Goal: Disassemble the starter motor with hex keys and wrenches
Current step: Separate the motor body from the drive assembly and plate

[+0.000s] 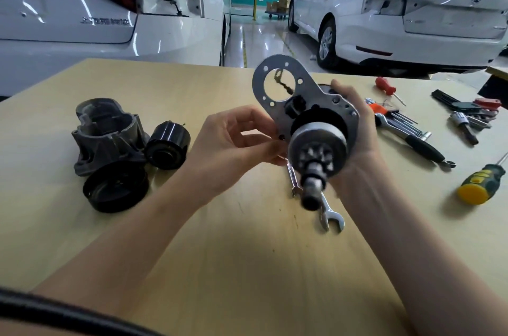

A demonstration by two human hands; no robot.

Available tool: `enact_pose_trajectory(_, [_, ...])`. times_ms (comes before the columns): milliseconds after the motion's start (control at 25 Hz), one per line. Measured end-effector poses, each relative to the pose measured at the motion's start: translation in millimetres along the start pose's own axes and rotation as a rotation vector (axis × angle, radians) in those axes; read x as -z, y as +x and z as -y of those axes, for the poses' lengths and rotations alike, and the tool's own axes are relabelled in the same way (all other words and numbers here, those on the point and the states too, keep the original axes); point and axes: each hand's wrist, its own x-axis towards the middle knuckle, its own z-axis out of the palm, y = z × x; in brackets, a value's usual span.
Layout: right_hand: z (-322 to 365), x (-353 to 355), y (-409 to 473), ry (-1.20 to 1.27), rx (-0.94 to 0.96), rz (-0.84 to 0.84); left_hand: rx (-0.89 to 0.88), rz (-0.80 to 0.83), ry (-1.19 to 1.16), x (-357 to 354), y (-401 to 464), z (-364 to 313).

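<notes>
Presently I hold the starter's grey pinion-and-shaft assembly with its flat silver mounting plate (286,93) above the pale wooden table (247,267), at centre, pinion end toward me so the plate's fasteners face up. My right hand (354,126) curls round it from 3 o'clock. My left hand (233,140), fingers curled, pinches at a small black fastener (281,137) at the plate's 7 o'clock edge, probably freeing it. At 9 o'clock lie the removed grey cast housing (107,132) and black cylindrical cover (167,144); silver open-ended wrenches (330,214) rest beneath, within reach.

Bare table (247,267) near side of open-end wrench (331,216), motor housing parts (107,132) block far left, hex keys (398,118) & screwdrivers (482,183) crowd right
</notes>
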Motion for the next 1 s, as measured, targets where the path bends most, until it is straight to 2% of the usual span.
enact_pose_trajectory(120, [0.2, -0.6, 5.5, 0.045, 0.120, -0.049, 0.127, 0.031, -0.010, 2.7, 4.1, 0.2])
enact_pose_trajectory(200, [1.5, 0.9, 7.4, 0.051, 0.225, -0.055, 0.297, 0.105, -0.159, 9.5, 7.8, 0.1])
enact_pose_trajectory(320, [7.2, -1.3, 5.0, -0.059, 0.334, -0.110, 0.520, 0.366, -0.391, 19.2, 7.9, -4.9])
enact_pose_trajectory(400, [6.2, -1.7, 5.3, -0.098, 0.368, -0.146, 0.551, 0.476, -0.303, 20.8, 6.2, -3.6])
enact_pose_trajectory(480, [4.7, -2.9, 3.2, -0.136, 0.402, -0.162, 0.533, 0.474, -0.178, 16.5, 6.1, -1.0])
enact_pose_trajectory(640, [4.4, -8.3, -4.5, -0.236, 0.627, -0.168, 0.382, 0.290, -0.067, 11.6, 6.0, 2.7])
enact_pose_trajectory(840, [-5.8, -21.9, -20.1, -0.603, 1.093, -0.090, 0.117, 0.182, 0.074, 3.0, 0.3, 3.3])
enact_pose_trajectory(1000, [-11.3, -20.6, -22.0, -0.845, 1.240, -0.031, 0.074, 0.196, 0.067, 4.1, 0.7, 9.5])
